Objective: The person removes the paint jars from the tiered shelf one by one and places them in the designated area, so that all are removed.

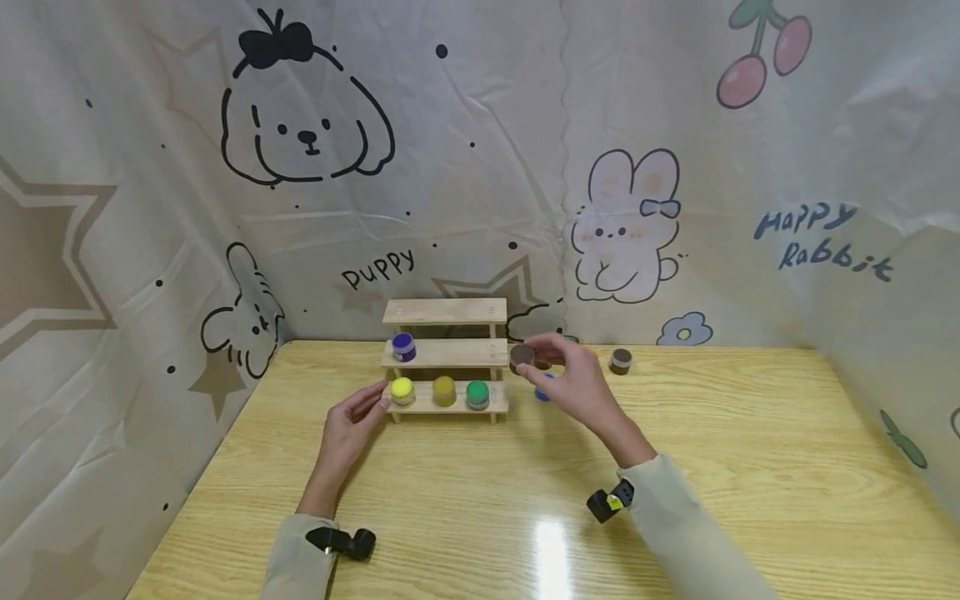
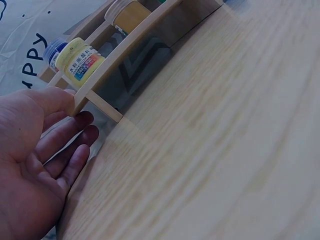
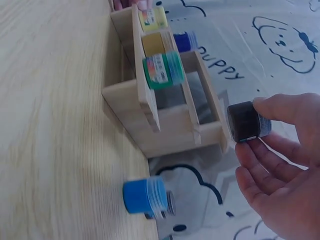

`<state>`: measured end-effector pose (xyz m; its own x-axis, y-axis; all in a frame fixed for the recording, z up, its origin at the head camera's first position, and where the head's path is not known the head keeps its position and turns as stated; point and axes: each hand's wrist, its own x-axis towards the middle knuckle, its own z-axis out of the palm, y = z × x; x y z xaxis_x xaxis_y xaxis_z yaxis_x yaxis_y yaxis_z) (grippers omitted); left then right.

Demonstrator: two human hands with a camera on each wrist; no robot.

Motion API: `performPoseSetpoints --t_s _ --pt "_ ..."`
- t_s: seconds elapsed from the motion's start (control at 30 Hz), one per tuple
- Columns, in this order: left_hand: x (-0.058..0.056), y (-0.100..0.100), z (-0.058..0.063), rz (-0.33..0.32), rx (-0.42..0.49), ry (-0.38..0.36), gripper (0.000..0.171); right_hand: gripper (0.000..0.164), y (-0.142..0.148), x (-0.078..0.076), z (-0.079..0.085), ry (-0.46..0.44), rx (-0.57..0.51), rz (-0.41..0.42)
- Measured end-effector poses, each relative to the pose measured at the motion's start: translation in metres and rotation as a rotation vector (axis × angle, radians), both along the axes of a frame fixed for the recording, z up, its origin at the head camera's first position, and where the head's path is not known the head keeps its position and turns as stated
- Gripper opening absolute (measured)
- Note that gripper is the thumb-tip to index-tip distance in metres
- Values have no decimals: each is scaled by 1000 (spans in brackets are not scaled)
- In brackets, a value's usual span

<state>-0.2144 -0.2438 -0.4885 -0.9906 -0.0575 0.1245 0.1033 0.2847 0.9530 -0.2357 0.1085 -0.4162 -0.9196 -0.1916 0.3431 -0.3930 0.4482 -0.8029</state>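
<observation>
A three-step wooden rack [image 1: 445, 312] stands at the back of the table. My left hand [image 1: 348, 429] pinches the left end of its lowest step, thumb on top and fingers below. That step bears a yellow paint jar [image 1: 402, 392], an ochre paint jar [image 1: 444, 392] and a green paint jar [image 1: 477, 395]. On the middle step, at the left, sits a purple paint jar [image 1: 403, 347]. My right hand [image 3: 285, 165] holds a dark brown paint jar [image 3: 245, 122] between thumb and fingers, beside the right end of the middle step. The top step bears nothing.
A blue paint jar [image 3: 142, 196] stands on the table right of the rack, partly behind my right hand in the head view. Farther right is another dark jar [image 1: 620, 361]. An orange jar [image 1: 588, 352] shows behind the hand. Printed cloth [image 1: 480, 167] hangs behind the table.
</observation>
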Motion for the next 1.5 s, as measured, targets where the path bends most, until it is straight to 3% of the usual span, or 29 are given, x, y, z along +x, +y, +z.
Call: performPoseSetpoints --t_s 0.1,0.27,0.4,0.77,1.1,1.5 --pt "3 3 7 3 -13 -30 40 35 10 3 0 -16 -7 -11" --pt "-7 -4 -17 21 -20 -20 40 36 25 7 -2 -28 -7 -25" --pt "-9 -6 -21 26 -33 18 40 36 35 9 -5 -30 -22 -35" --pt "-8 -8 -25 14 -24 -22 42 34 61 13 -16 -39 -60 -112" --pt "-10 -9 -21 21 -46 -22 42 39 75 12 -24 -52 -74 -144" --pt "-12 -8 -21 34 -53 -33 43 35 83 3 -51 -138 -80 -189"
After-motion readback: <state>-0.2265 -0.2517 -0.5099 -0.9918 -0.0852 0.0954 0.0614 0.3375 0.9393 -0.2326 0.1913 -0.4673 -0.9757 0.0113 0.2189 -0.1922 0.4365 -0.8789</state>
